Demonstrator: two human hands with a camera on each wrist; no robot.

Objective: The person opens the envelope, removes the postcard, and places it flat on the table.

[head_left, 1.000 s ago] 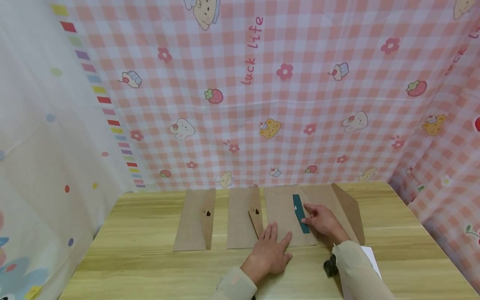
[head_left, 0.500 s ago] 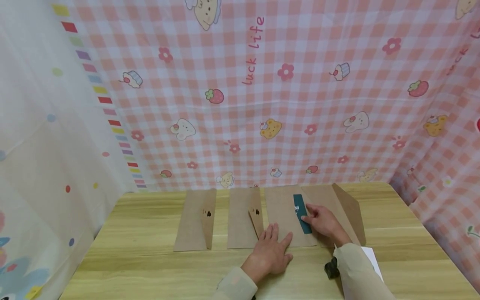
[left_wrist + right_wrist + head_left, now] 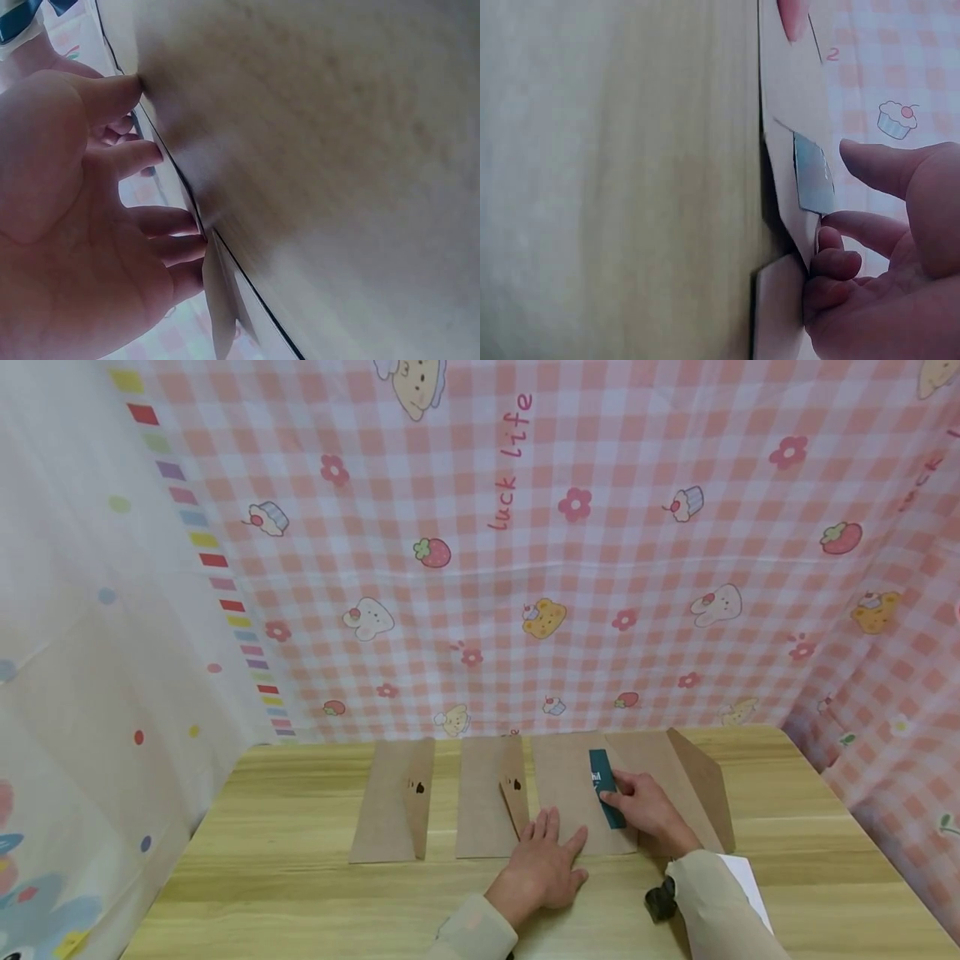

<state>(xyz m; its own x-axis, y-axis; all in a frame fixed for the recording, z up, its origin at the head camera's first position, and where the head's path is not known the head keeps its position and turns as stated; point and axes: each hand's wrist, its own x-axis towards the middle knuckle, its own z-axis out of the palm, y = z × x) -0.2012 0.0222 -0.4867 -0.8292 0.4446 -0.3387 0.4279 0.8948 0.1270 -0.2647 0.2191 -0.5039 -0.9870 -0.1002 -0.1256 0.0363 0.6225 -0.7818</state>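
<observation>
A dark green card [image 3: 599,777] with white lettering shows as a narrow strip against the third brown paper envelope [image 3: 558,785] from the left. My right hand [image 3: 651,810] holds the card's right edge between thumb and bent index finger, with its other fingers curled. In the right wrist view the strip [image 3: 812,176] lies between thumb and index finger. My left hand [image 3: 543,870] rests palm down with spread fingers, its fingertips on the lower edges of the second envelope [image 3: 480,793] and the third.
At the left lies another brown envelope [image 3: 384,802] with a logo on its flap. The rightmost envelope [image 3: 660,760] has its flap [image 3: 705,785] out to the right. White paper [image 3: 750,887] shows beside my right forearm on the wooden table [image 3: 300,910]. A checked cloth [image 3: 480,577] hangs behind.
More of the card's white lettering shows, and the strip's left edge looks straighter. My right thumb sits slightly farther over the strip. The left hand has stayed in place.
</observation>
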